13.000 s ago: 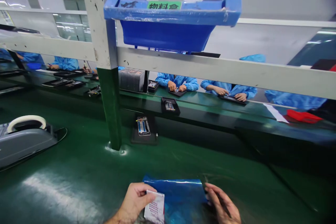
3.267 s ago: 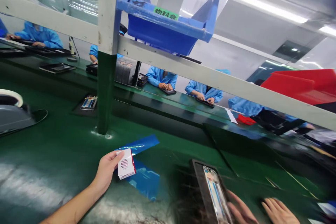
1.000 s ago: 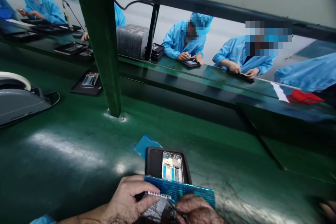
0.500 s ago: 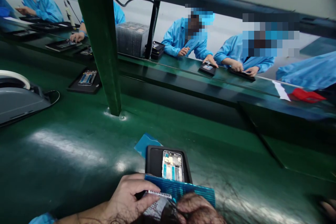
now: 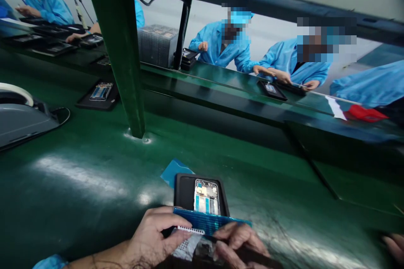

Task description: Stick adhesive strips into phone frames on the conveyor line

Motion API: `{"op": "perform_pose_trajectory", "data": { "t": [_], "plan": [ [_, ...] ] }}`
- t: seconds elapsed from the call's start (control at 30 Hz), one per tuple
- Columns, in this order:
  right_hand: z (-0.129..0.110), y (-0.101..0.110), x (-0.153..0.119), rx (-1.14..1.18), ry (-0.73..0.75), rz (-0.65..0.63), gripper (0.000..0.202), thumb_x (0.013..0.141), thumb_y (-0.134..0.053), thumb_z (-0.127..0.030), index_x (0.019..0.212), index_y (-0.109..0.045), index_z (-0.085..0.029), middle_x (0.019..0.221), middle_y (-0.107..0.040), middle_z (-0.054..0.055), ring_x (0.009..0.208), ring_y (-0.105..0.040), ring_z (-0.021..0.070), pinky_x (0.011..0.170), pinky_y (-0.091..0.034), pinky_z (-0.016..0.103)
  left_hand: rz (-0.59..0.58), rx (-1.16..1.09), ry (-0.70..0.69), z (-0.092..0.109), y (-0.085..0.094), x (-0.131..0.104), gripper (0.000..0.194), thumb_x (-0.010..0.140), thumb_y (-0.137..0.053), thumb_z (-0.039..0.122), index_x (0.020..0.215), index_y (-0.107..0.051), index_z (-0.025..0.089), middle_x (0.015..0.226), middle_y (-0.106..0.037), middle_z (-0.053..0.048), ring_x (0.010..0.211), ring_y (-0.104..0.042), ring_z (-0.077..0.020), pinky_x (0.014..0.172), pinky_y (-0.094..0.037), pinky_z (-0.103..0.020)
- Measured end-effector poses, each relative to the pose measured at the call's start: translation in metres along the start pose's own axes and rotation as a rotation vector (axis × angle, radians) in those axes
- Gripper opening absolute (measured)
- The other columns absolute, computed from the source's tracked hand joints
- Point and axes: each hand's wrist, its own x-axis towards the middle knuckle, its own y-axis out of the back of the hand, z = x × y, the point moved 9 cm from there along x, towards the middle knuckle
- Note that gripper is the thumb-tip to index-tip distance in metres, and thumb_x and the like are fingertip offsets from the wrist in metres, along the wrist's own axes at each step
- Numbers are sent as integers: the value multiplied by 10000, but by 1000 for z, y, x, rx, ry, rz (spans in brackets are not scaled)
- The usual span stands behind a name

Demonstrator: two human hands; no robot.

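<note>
My left hand (image 5: 159, 235) is closed on a blue film sheet (image 5: 202, 218) with rows of fine marks. Between its thumb and fingers also shows a white perforated strip (image 5: 191, 230). My right hand (image 5: 241, 241) is at the sheet's right end, fingers bent together beside the strip; what they pinch is hidden. Below the strip lies a clear, crinkled, dotted piece of plastic (image 5: 186, 249), partly covered by my hands. Just beyond the sheet sits a black tray (image 5: 184, 193) with an opened phone body (image 5: 206, 195) in it, blue strips across its lower half.
A loose blue film piece (image 5: 173, 171) lies at the tray's back left corner. A green post (image 5: 134, 92) rises from the bench. A grey machine (image 5: 25, 122) stands left, near another phone tray (image 5: 83, 103). Co-workers in blue sit across. A hand (image 5: 394, 247) shows at the right edge.
My right hand's fingers have shifted and spread a little along the sheet's right end. My left hand stays put. Across the bench, a co-worker's tray has moved right.
</note>
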Motion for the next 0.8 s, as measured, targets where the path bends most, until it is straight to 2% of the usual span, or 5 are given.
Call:
{"op": "perform_pose_trajectory", "data": {
  "t": [0.07, 0.17, 0.33, 0.47, 0.8],
  "plan": [
    [10, -16, -1, 151, -107, -248, 326, 820, -667, -177, 997, -673, -450, 897, -685, 130, 512, -635, 243, 398, -549, 372, -4, 12, -11, 1, 0, 0, 212, 745, -779, 173, 899, -777, 318, 750, -766, 15, 647, -725, -111, 651, -542, -104],
    [22, -15, -5, 229, -194, -299, 325, 841, -652, -224, 1018, -651, -497, 974, -686, 113, 544, -653, 260, 425, -566, 393, 1, 23, -9, 1, 1, 0, 212, 739, -783, 160, 891, -775, 308, 748, -763, 18, 641, -722, -105, 645, -539, -100],
    [3, 27, 9, 15, -138, 82, 132, 710, -791, -326, 725, -668, -371, 768, -674, 88, 392, -551, 215, 348, -475, 390, 19, 38, 92, -8, 5, 3, 151, 739, -770, 192, 839, -807, 299, 695, -751, 4, 581, -694, -108, 577, -526, -120],
    [-11, 69, 32, -134, -145, 455, 325, 647, -894, -371, 612, -595, -249, 655, -616, 43, 557, -603, 215, 576, -537, 396, 156, -215, 595, -68, 15, -10, 93, 692, -815, 321, 739, -810, 242, 725, -754, -27, 629, -668, -134, 560, -504, -160],
    [66, 70, 58, -94, -311, 399, 420, 665, -908, -423, 677, -565, -181, 689, -653, 30, 601, -587, 174, 648, -471, 287, 506, -654, 841, -123, 34, -14, 332, 731, -839, 396, 935, -720, 163, 809, -759, 25, 694, -671, -117, 641, -534, -173]
  ]
}}
